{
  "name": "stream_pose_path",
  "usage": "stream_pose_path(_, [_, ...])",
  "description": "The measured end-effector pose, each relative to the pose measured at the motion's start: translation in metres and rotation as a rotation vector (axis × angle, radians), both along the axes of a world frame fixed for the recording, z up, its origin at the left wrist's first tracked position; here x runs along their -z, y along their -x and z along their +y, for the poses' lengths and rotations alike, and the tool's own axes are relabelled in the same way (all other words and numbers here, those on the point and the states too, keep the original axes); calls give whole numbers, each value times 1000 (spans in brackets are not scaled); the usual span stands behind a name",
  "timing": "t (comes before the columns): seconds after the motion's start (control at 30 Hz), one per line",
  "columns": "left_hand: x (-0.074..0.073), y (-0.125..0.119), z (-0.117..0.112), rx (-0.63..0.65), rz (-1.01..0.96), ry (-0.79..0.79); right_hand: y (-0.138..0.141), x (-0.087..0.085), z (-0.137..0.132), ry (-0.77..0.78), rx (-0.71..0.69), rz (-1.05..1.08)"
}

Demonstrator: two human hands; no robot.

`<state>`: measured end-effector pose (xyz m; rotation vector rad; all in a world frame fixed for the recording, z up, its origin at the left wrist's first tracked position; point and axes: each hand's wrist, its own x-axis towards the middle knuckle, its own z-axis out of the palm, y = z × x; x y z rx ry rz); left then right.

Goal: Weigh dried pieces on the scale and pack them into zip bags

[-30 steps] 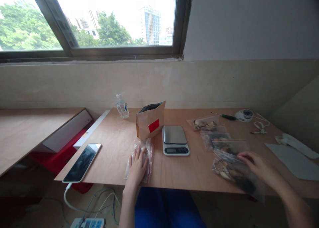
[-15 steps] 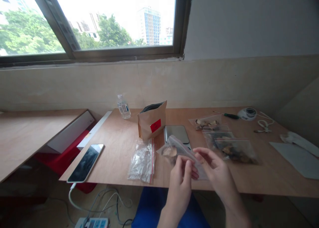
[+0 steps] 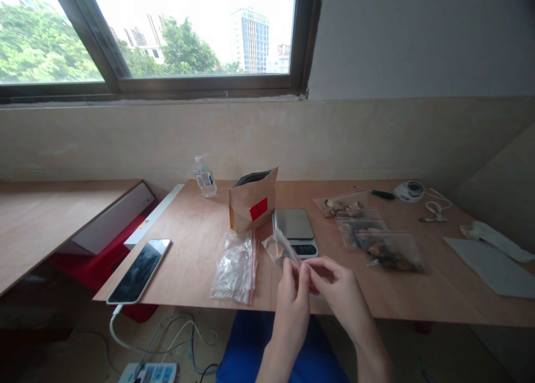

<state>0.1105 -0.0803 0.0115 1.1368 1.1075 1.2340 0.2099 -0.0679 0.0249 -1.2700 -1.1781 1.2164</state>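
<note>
My left hand (image 3: 291, 294) and my right hand (image 3: 336, 291) meet over the near edge of the wooden table (image 3: 196, 243). Both pinch the top of a small clear zip bag (image 3: 279, 247) with some brown pieces inside, which tilts up toward the digital scale (image 3: 294, 232). A stack of empty zip bags with red seals (image 3: 235, 266) lies just left of my hands. A brown paper pouch with a red label (image 3: 253, 200) stands open behind them.
Several filled zip bags (image 3: 376, 238) lie to the right of the scale. A phone (image 3: 139, 270) on a cable rests at the table's left corner. A water bottle (image 3: 204, 177), a screwdriver (image 3: 374, 192), a tape roll (image 3: 410, 191) and white sheets (image 3: 493, 266) sit further off.
My left hand left the stack of empty bags and my right hand left the filled bags at the right. Both came together at the middle holding one small bag.
</note>
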Motion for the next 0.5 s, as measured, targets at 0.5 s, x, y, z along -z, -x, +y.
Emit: stream_pose_path(0.5, [3, 14, 7, -22, 134, -115, 14, 9, 8, -170, 250, -9])
